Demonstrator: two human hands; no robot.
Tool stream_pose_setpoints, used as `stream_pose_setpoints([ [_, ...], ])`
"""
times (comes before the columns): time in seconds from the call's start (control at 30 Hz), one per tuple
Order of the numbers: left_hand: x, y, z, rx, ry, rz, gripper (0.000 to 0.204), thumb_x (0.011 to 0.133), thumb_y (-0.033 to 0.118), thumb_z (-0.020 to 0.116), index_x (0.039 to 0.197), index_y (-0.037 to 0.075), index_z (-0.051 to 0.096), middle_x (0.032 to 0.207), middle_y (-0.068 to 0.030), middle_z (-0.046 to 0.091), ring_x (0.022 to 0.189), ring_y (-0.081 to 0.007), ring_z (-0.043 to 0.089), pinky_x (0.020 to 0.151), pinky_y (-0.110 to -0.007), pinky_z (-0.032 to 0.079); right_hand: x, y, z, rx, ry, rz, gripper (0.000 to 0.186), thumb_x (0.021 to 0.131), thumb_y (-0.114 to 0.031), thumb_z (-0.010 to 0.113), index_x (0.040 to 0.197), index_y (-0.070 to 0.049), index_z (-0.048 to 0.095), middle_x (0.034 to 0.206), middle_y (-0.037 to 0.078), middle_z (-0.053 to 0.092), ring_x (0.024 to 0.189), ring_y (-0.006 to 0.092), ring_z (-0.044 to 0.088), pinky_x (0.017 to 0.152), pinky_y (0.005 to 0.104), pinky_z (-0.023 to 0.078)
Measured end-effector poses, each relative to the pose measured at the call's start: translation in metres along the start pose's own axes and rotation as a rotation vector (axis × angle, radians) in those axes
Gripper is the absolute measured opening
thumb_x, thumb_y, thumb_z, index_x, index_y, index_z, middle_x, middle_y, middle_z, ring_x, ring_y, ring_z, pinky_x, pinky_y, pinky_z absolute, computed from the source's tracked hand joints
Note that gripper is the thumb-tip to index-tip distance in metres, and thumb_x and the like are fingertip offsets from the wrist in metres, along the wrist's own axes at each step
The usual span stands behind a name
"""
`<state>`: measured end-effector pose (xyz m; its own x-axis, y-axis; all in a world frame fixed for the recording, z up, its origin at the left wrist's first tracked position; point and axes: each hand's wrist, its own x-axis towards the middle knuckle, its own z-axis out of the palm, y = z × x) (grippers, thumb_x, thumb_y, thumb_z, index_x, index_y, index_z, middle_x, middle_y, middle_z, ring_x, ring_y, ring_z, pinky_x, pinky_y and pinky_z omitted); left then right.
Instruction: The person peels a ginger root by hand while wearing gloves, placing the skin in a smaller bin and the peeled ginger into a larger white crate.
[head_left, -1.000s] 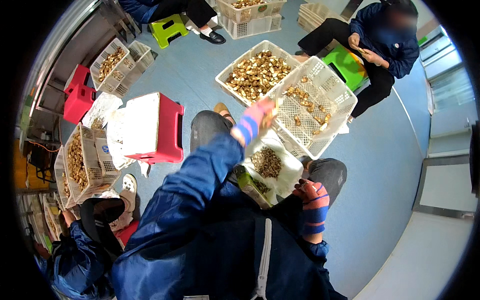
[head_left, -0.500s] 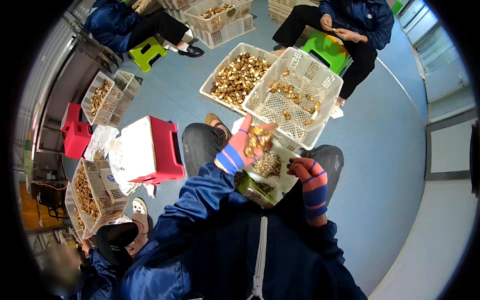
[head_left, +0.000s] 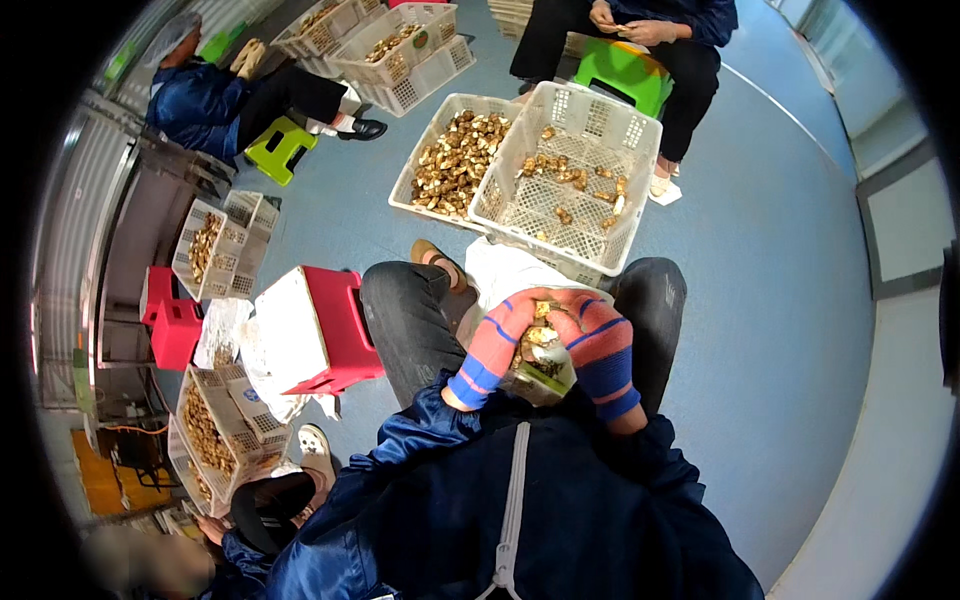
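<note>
Over my lap, my left hand (head_left: 497,338) is curled around several small brown-and-white mushrooms (head_left: 541,336). My right hand (head_left: 598,345) meets it from the other side, its fingers bent in against the mushrooms. Whether the right fingers pinch a mushroom or a small tool is hidden. Both hands wear pink-and-blue striped knit gloves. Beneath them stands a small container with a green edge (head_left: 547,389), mostly covered by the hands, with dark bits in it. Beyond my knees, a white crate (head_left: 640,135) with a few mushrooms overlaps another crate (head_left: 402,190) heaped with them.
To my left stands a red stool with a white top (head_left: 300,330). Farther left are crates of mushrooms (head_left: 215,430) and red stools (head_left: 176,332). Co-workers sit at the far left, far right on a green stool (head_left: 625,78), and near left. Stacked crates (head_left: 400,65) stand at the back.
My left hand has come down and back from near the crate with its mushrooms. My right hand has moved left to meet it. The view has shifted slightly.
</note>
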<state>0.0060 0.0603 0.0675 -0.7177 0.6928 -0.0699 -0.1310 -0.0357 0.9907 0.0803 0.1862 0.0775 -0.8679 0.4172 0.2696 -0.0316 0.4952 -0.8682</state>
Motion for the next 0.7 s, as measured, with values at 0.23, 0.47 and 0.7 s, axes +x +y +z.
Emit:
stream_pose_setpoints([
  [0.23, -0.016, 0.015, 0.002, 0.013, 0.037, -0.185, 0.036, 0.086, 0.023, 0.049, 0.111, -0.003, 0.051, 0.091, -0.0048, 0.058, 0.078, -0.0083, 0.051, 0.069, -0.021, 0.042, -0.004, -0.008, -0.011, -0.121, 0.004, -0.182, 0.02, 0.073, -0.013, 0.061, 0.091, -0.004, 0.058, 0.09, 0.013, 0.059, 0.083, 0.0286, 0.057, 0.07, 0.0322, 0.046],
  [0.47, -0.02, 0.017, 0.004, 0.083, 0.073, -0.158, 0.033, 0.084, 0.022, 0.051, 0.105, -0.003, 0.055, 0.082, -0.0035, 0.059, 0.067, -0.0075, 0.052, 0.058, -0.02, 0.042, -0.004, 0.002, -0.015, 0.05, 0.015, -0.073, 0.014, 0.072, -0.011, 0.061, 0.083, -0.003, 0.058, 0.088, 0.012, 0.059, 0.082, 0.0284, 0.056, 0.07, 0.0318, 0.045],
  [0.7, -0.023, 0.019, 0.002, 0.288, 0.123, -0.107, 0.03, 0.08, 0.016, 0.054, 0.103, -0.002, 0.057, 0.087, -0.0066, 0.06, 0.076, -0.0094, 0.054, 0.067, -0.022, 0.043, -0.007, 0.005, -0.01, 0.07, -0.066, -0.117, 0.014, 0.073, -0.01, 0.06, 0.085, -0.003, 0.06, 0.087, 0.012, 0.06, 0.082, 0.0275, 0.057, 0.07, 0.0315, 0.045],
])
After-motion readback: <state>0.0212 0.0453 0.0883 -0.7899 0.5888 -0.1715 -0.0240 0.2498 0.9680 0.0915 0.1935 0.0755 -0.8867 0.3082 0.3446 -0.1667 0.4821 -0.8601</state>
